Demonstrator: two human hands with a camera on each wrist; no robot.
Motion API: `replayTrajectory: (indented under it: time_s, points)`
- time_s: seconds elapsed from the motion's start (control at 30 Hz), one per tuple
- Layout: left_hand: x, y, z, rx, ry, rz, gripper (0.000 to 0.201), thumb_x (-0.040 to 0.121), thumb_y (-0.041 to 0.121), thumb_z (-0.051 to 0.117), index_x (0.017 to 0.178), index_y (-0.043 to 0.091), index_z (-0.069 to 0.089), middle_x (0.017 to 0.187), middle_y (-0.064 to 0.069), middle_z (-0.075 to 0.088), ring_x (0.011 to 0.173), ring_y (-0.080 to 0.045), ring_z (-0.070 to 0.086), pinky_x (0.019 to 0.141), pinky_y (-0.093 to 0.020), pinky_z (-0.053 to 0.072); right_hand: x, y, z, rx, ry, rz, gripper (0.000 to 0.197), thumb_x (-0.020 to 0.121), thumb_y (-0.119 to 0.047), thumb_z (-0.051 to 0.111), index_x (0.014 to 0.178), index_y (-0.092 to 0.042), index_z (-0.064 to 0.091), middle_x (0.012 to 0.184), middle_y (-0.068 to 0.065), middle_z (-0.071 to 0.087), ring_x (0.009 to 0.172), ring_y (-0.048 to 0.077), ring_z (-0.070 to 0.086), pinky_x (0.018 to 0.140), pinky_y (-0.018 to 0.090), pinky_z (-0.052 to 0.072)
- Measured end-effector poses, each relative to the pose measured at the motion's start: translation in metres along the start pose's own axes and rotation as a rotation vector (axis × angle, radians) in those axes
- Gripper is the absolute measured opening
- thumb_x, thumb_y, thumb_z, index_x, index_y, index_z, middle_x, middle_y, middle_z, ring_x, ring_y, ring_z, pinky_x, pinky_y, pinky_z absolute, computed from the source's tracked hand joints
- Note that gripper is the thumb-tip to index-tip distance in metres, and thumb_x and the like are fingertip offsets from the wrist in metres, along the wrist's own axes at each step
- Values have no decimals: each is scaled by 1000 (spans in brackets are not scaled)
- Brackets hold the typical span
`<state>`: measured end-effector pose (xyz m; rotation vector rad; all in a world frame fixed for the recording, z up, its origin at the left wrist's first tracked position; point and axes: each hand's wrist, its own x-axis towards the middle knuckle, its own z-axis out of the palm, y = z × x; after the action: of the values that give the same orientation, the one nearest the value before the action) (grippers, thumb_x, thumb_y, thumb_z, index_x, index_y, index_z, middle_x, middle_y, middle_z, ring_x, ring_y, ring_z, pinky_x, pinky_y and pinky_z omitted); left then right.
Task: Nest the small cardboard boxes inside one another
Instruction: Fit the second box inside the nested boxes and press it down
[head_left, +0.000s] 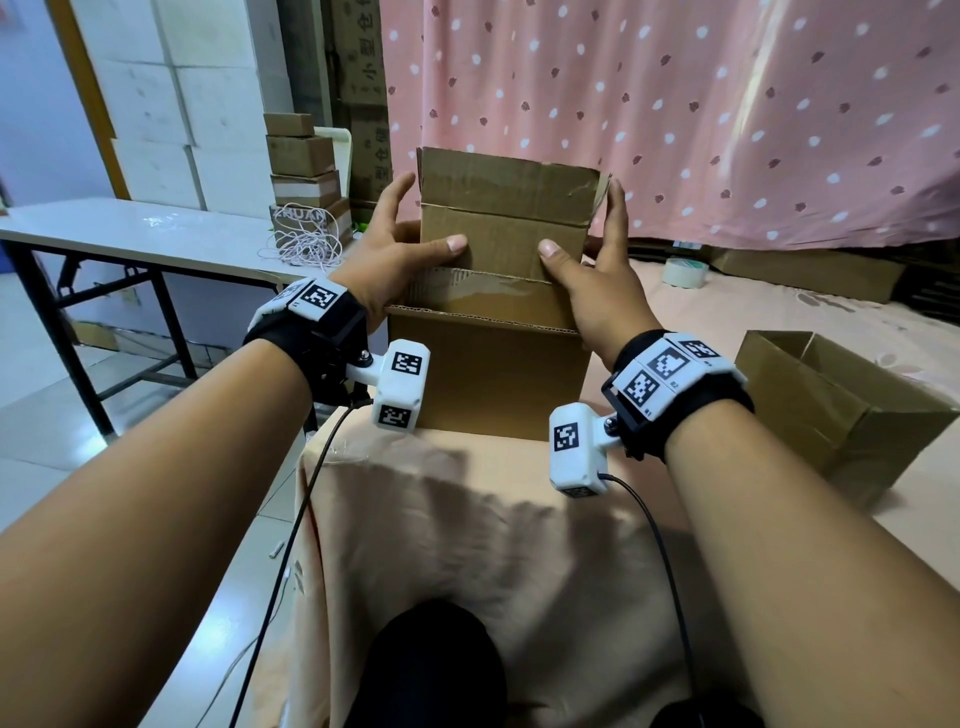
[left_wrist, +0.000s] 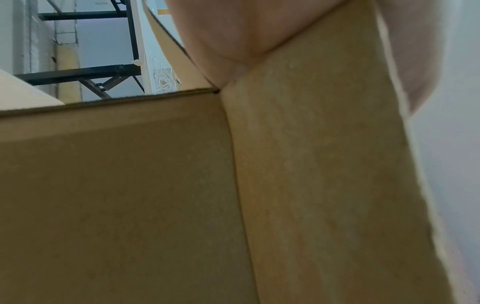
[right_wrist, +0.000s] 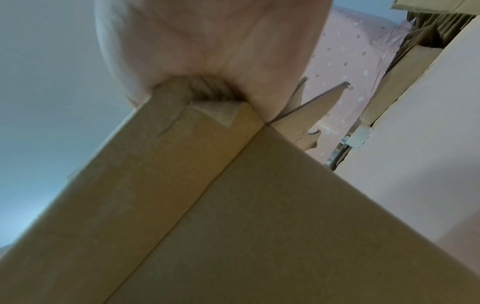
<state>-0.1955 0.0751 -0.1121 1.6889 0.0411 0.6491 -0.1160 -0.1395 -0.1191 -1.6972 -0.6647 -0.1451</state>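
A smaller open cardboard box (head_left: 506, 228) stands upright with its lower part sunk into a larger open cardboard box (head_left: 488, 374) on the cloth-covered surface. My left hand (head_left: 423, 215) grips the smaller box's left front corner, thumb on the front face and fingers along the left side. My right hand (head_left: 584, 223) grips the right front corner the same way. Both wrist views show only a palm against cardboard: the left palm (left_wrist: 233, 30) over a box corner (left_wrist: 228, 144), and the right palm (right_wrist: 207, 41) over a box corner (right_wrist: 207, 185).
Another open cardboard box (head_left: 831, 410) lies tilted to the right. A roll of tape (head_left: 685, 271) sits behind it. On the left stands a white table (head_left: 130, 234) with a coil of cord (head_left: 306, 244) and stacked small boxes (head_left: 304, 161). A pink curtain hangs behind.
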Motion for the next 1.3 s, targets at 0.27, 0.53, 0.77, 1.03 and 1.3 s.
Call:
replayTrajectory:
  time_s: [0.27,0.53,0.77,1.03,1.3]
  points:
    - [-3,4,3,-13,2,-6,85,91,5,73,158,24,25,111,-1,70,88,-7,76,75,-22,59,-1,1,3,48,-3,29,95,88,-39,67,159,-49,4,154,-6,49,136,17,52,116,43,42]
    - [-5,5,4,-18,-6,-27,74,90,5,73,153,20,37,108,-2,73,88,-10,77,78,-27,61,2,2,-1,66,-5,49,89,94,-24,67,161,-37,10,132,-12,58,119,15,60,112,40,46]
    - [-4,4,4,-19,-24,-15,84,86,16,79,156,20,33,115,-2,71,93,-9,76,81,-25,59,0,0,1,62,-4,92,104,76,-41,69,161,-35,9,142,-5,59,123,18,60,112,42,47]
    - [-3,4,1,-32,-57,57,81,99,12,65,163,23,16,101,15,80,101,-6,75,89,-23,58,-3,-6,1,40,13,126,104,88,-51,68,163,-32,-2,156,-2,46,138,20,49,120,39,36]
    - [-1,1,-1,-80,-43,37,78,98,19,67,162,29,23,111,6,76,105,-13,75,91,-35,61,-8,-11,-3,5,10,119,82,105,-48,48,164,-27,-6,166,-3,28,150,19,32,105,24,25]
